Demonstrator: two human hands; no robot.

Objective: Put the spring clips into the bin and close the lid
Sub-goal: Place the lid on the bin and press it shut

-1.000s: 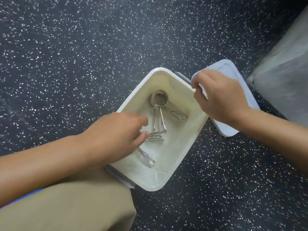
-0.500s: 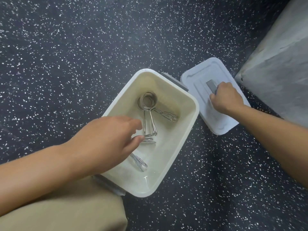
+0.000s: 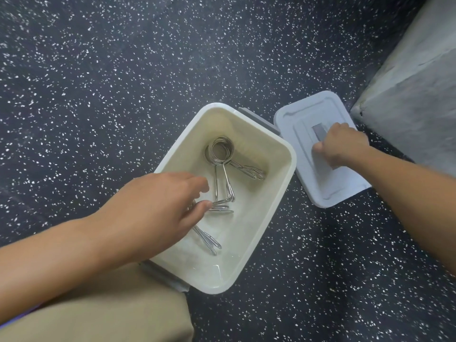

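A white bin (image 3: 283, 193) stands open on the floor. Inside lies one steel spring clip (image 3: 222, 154), coil at the far end. My left hand (image 3: 160, 208) reaches into the bin, thumb and fingers closed around a second spring clip (image 3: 209, 240) that rests on the bin's floor; the hand hides part of it. The pale grey lid (image 3: 345, 186) lies flat on the floor just right of the bin. My right hand (image 3: 343, 144) is on the lid, fingers curled around its centre handle.
A dark speckled floor (image 3: 123, 82) surrounds the bin. A grey concrete block (image 3: 414, 95) rises at the right, close behind the lid. My knee in tan trousers (image 3: 111, 312) touches the bin's near corner.
My right hand left the bin's far rim, moved right onto the lid and closed on its handle. My left hand stayed on the clip in the bin.
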